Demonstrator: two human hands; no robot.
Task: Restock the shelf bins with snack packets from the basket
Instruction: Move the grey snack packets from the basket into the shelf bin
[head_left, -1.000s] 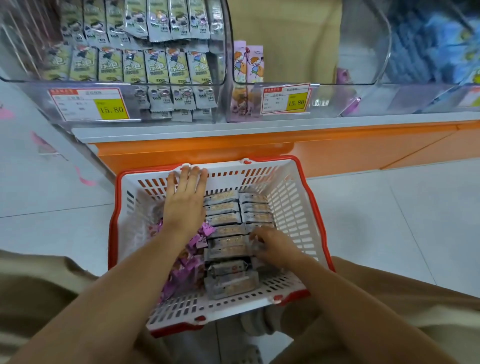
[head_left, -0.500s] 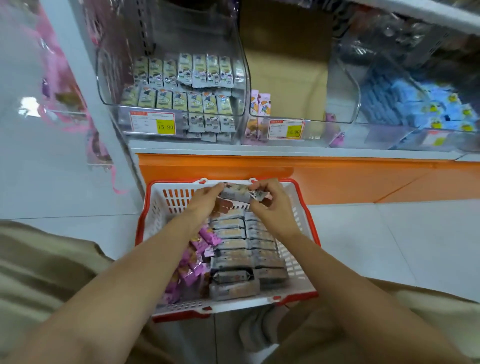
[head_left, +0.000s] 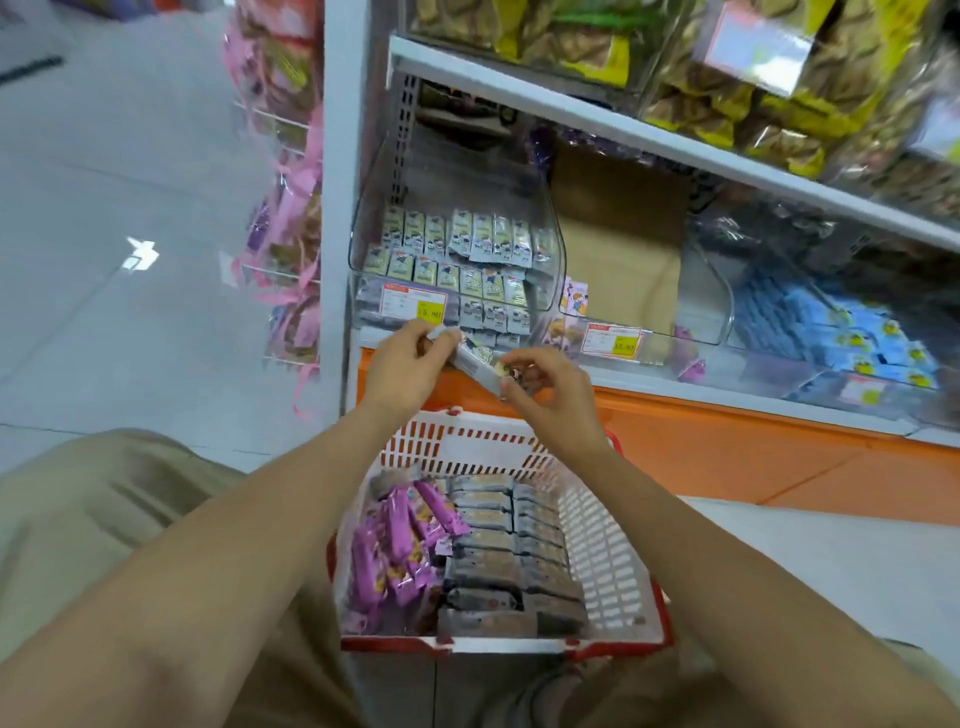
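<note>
Fingers (head_left: 422, 338) of the left hand (head_left: 405, 371) curl round the upper-left end of a packet bundle (head_left: 475, 364). The right hand (head_left: 550, 400) pinches the lower-right end between thumb and fingertips. The bundle, grey packets held as one block, hangs over the far rim of the basket (head_left: 602, 561), just below and in front of the left bin (head_left: 551, 244).

Its long axis slopes from upper left to lower right, roughly across the bin's mouth. The bin lies up and ahead of both hands. The left hand is nearer to it, just below the price tag (head_left: 413, 304).

Both forearms reach forward over the basket, wrists turned slightly toward each other.

Judgement: the next move calls for lifting the bundle over the bin's clear front wall and levelling it with the packet rows inside. More grey packets and purple packets (head_left: 395, 545) lie in the basket.
</note>
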